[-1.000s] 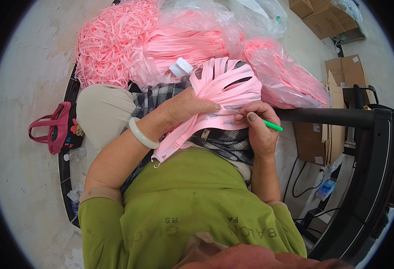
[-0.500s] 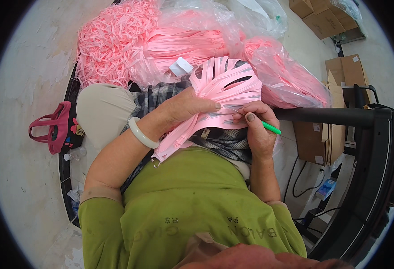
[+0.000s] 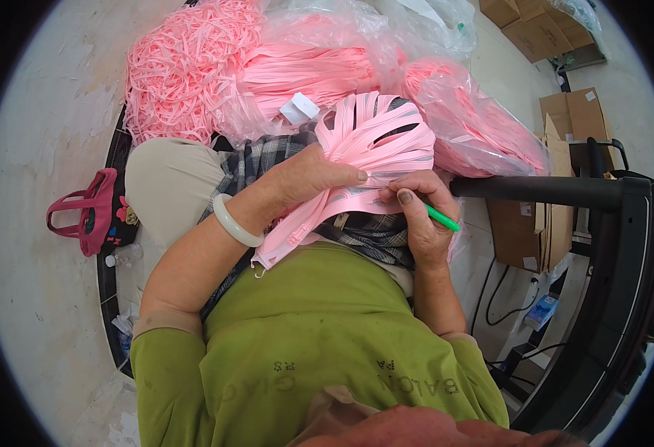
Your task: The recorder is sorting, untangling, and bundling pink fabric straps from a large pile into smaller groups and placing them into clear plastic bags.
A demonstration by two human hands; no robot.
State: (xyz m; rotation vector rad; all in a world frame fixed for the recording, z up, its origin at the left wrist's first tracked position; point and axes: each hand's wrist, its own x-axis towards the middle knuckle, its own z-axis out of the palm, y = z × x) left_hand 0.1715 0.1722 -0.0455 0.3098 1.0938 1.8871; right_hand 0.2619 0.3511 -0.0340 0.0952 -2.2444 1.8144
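A fanned bundle of pink zippers (image 3: 379, 138) lies across my lap, its strips spread away from me. My left hand (image 3: 319, 175) is closed around the gathered part, with the thumb pressed on top; a white bangle (image 3: 236, 221) circles that wrist. Narrow zipper ends hang below this hand toward my green shirt. In my right hand (image 3: 427, 216) is a slim tool with a bright green handle (image 3: 444, 217), pinched between thumb and fingers. Its tip points left at the zippers near my left thumb; whether it touches them is too small to tell.
Beyond my lap lie a tangled heap of pink strips (image 3: 193, 67) and plastic-bagged pink bundles (image 3: 476, 123). A folded white paper (image 3: 299, 109) rests beside them. A black metal bar (image 3: 543, 188) runs at right, near cardboard boxes (image 3: 521, 231). A pink-and-black bag (image 3: 92, 212) stands at left.
My right hand and the green-handled tool have shifted slightly left, closer to my left thumb. My left hand keeps its hold on the zippers.
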